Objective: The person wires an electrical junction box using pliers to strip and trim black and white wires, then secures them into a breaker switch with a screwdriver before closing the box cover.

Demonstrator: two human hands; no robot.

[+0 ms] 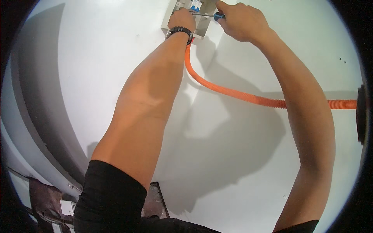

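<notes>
Screwdriver (pixel 218 16) observed with shaft extending into the open grey box (pixel 203 28) and handle clenched in my right hand (pixel 245 22); I cannot tell what my left hand (pixel 182 20) grips there.

Blue-and-black screwdriver handle (pixel 219 16), orange hose (pixel 233 93)

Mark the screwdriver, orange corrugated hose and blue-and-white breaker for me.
Screwdriver (pixel 219 16): head view, on its handle.
Orange corrugated hose (pixel 233 92): head view, on its ribbed wall, midway along the curved run.
Blue-and-white breaker (pixel 196 5): head view, on its front.
</notes>
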